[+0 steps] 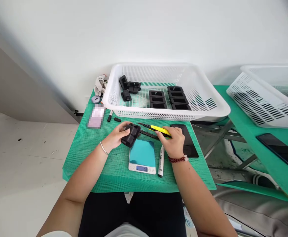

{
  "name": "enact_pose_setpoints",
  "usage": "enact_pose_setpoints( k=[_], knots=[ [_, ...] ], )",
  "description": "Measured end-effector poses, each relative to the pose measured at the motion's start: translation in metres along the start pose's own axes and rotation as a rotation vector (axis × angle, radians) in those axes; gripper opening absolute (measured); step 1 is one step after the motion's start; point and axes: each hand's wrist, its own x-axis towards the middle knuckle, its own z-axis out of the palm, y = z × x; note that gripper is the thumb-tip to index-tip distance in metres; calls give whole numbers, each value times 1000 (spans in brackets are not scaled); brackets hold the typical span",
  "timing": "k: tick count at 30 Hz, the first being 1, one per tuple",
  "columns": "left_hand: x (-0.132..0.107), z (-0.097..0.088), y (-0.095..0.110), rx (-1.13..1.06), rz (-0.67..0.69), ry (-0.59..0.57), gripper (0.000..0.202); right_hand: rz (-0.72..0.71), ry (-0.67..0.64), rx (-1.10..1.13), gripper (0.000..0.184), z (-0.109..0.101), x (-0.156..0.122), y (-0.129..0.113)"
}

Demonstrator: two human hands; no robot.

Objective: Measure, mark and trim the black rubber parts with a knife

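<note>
My left hand [116,135] grips a black moulded plastic part [131,134] by its left side, above the far left corner of a digital scale [142,156]. The scale's display reads 0.0. In my right hand [174,141] is a yellow utility knife [157,128], its dark blade pointing left toward the black part, apart from it. A white marker [161,162] lies between the scale and my right wrist. Beneath the knife, a dark flat strip [149,134] rests on the green mat. A black tablet-like slab [188,141] is partly hidden by my right hand.
Behind my hands stands a white basket [134,113] with several black parts [178,98], some stacked in rows. At the left lie a pen [109,116], a black cap [117,119] and a glove [100,85]. Another basket [247,102] and a phone [280,151] sit on the right-hand table.
</note>
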Motion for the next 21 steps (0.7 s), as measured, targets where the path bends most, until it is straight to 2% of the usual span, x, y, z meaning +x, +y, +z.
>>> enact_pose_setpoints(
  k=[4,7,9,12,16,21],
  knots=[
    [3,-2,1,-65,84,149,41,-64,-51,77,24,-3,1,-4],
    [5,-4,1,-104,116,197,33,-152,-135,155,24,-5,3,-8],
    [5,-4,1,-116,124,208,30,-160,-180,170,25,-4,4,-9],
    [5,-4,1,-107,105,175,31,-110,-174,119,28,-2,3,-6],
    [1,0,2,-65,18,84,42,-30,-69,14,28,2,0,0],
    [-1,3,4,-47,-18,41,47,-53,15,-40,26,4,-1,5]
  ],
)
